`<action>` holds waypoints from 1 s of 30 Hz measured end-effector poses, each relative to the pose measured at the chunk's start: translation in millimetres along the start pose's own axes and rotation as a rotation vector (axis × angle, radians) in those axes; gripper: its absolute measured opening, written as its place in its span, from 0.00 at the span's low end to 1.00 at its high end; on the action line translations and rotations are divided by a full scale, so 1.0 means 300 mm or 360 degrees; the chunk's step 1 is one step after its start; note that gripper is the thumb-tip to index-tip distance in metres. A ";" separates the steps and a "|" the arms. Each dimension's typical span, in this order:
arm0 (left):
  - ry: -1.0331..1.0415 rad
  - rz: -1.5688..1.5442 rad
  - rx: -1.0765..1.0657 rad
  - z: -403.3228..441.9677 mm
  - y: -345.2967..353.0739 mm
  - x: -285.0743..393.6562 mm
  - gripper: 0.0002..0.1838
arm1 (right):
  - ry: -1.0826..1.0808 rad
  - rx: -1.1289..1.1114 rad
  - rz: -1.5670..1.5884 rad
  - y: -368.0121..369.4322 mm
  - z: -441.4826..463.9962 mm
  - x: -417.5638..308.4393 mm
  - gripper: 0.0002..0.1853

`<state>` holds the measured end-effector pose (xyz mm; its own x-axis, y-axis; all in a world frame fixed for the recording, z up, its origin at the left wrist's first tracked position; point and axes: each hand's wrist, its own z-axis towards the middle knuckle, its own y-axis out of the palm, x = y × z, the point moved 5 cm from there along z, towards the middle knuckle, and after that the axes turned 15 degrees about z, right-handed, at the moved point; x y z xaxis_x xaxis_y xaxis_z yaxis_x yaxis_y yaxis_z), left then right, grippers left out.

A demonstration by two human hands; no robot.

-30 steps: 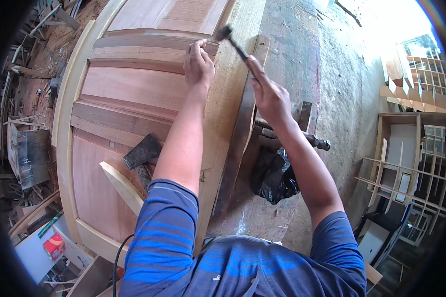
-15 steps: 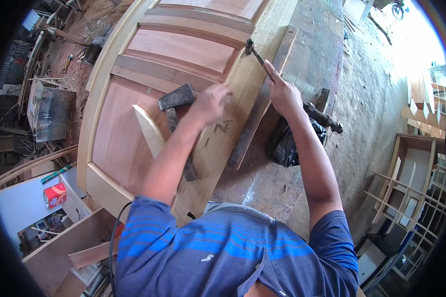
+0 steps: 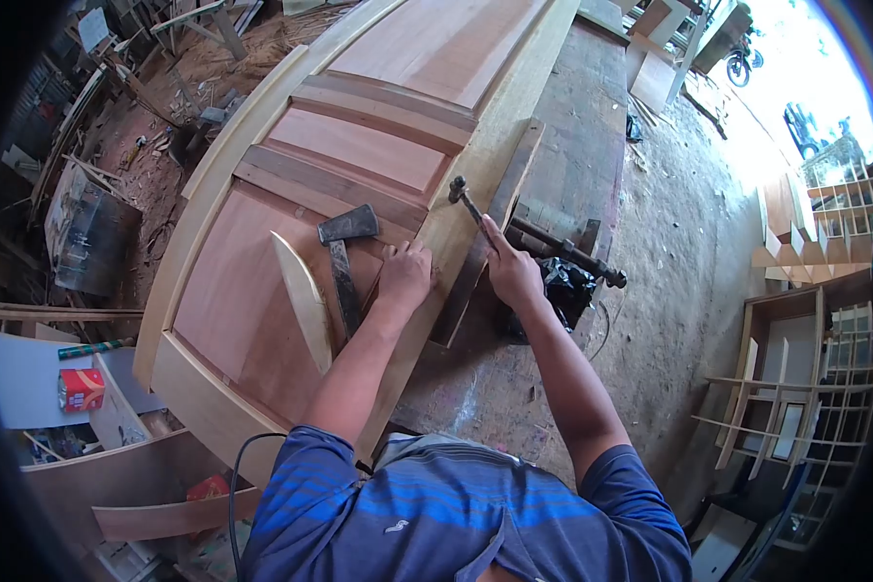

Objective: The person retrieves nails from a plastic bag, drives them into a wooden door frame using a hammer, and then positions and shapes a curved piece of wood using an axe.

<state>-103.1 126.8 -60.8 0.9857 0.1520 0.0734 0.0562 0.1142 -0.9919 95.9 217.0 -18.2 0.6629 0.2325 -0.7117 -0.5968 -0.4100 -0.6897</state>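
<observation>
My right hand point(image 3: 516, 275) is closed round the handle of a small hammer point(image 3: 461, 193), its head raised over the pale edge board of a panelled wooden door point(image 3: 359, 148). My left hand point(image 3: 404, 275) rests at the inner side of that board, fingers curled; what they hold, if anything, is too small to name. Just left of it an axe point(image 3: 343, 262) lies on the door's lower panel. Beside the axe is a pale, pointed wood piece point(image 3: 304, 296).
Right of the door, the workbench point(image 3: 580, 126) bears a dark wood strip point(image 3: 514, 184), a metal clamp point(image 3: 567, 250) and a black plastic bag point(image 3: 565, 291). Wooden frames point(image 3: 791, 378) stand at the right. At lower left are boards and a red packet point(image 3: 80, 389).
My left hand has moved down along the edge board, to beside the axe. The hammer in my right hand has moved lower along the board too. The camera view has shifted.
</observation>
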 end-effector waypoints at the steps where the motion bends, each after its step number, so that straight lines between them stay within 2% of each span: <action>1: -0.0009 -0.0001 0.0010 0.019 0.008 0.003 0.11 | 0.0003 0.0006 0.0006 -0.005 0.001 0.003 0.34; 2: -0.0019 -0.0003 0.0018 0.041 0.018 0.006 0.13 | -0.0004 0.0023 0.0002 -0.016 0.008 0.009 0.34; 5: -0.0119 -0.0499 0.0038 0.153 0.039 -0.016 0.14 | -0.0086 0.0131 0.0022 -0.046 0.058 0.033 0.33; 8: -0.0154 -0.0781 0.0481 0.300 0.090 -0.046 0.12 | -0.0241 0.0348 0.0108 -0.088 0.164 0.051 0.32; 11: -0.0133 -0.0753 0.0638 0.481 0.138 -0.064 0.11 | -0.0267 0.0537 0.0196 -0.145 0.303 0.035 0.32; 14: -0.0302 -0.0995 0.0587 0.667 0.183 -0.066 0.09 | -0.0253 0.0472 0.0082 -0.158 0.452 0.087 0.31; 17: -0.0278 -0.0938 0.0763 0.848 0.205 -0.058 0.07 | -0.0163 0.0254 -0.0078 -0.151 0.538 0.144 0.32; 22: -0.0438 -0.1287 0.0729 1.008 0.258 -0.047 0.06 | -0.0149 0.0427 0.0272 -0.150 0.557 0.220 0.31; 26: -0.0308 -0.0988 0.0873 1.008 0.254 -0.044 0.10 | -0.0097 0.0630 0.0516 -0.148 0.558 0.289 0.31; 30: -0.0269 -0.0827 0.0860 0.998 0.226 -0.034 0.10 | -0.0128 0.0607 0.0489 -0.153 0.559 0.287 0.31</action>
<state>-157.1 426.8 -97.6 0.8136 0.0904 0.5743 0.3774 0.6693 -0.6400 104.5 403.9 -70.0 0.4024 0.2248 -0.8875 -0.8921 -0.1215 -0.4352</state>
